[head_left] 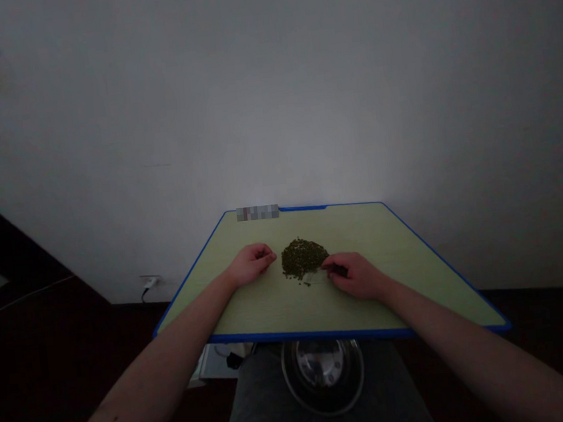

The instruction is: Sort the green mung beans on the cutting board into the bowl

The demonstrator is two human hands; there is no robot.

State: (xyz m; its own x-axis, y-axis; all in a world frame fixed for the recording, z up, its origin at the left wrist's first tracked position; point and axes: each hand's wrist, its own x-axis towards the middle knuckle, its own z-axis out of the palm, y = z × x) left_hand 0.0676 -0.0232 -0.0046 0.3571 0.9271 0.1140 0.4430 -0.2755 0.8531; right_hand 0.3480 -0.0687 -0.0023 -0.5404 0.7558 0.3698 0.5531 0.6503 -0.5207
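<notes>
A heap of small dark green-brown grains or dried bits (302, 257) lies on a pale yellow-green tabletop (282, 311) with a blue rim. My left hand (253, 264) rests just left of the heap, apart from it. Its fingers are curled, with the thumb tip close against them; anything between is too small to make out. At the heap's right edge, my right hand (357, 275) touches the bits with bent fingers and thumb drawn together at the tips. Whatever it pinches is hidden. A few loose bits are scattered along the heap's near side.
A round shiny metal bowl (325, 388) sits on my lap below the table's near edge. Behind the table stands a plain wall (295, 102), with a plugged socket (151, 282) low on the left. A blurred strip (257, 213) lies on the table's far edge.
</notes>
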